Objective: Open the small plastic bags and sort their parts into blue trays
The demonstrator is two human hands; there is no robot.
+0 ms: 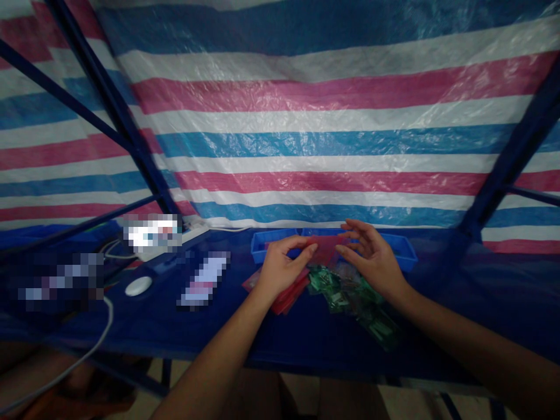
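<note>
My left hand [286, 262] pinches a thin, see-through red plastic bag [326, 248] between thumb and fingers. At the bag's right edge is my right hand [371, 256], its fingers spread apart; whether the thumb touches the bag is unclear. Beneath my left hand lies a stack of similar red bags [289, 296]. A loose heap of small green packets [335, 289] spreads over the table below both hands, and their contents are too blurred to make out. Behind the hands stand a blue bin [259, 248] on the left and another blue bin [405, 252] on the right.
On the blue table [219, 335], to the left, lie a phone [205, 280] with a lit screen, a white oval object [139, 286] and a white power strip [195, 233]. A white cable [107, 321] hangs over the front edge. A striped tarp [315, 140] closes off the back.
</note>
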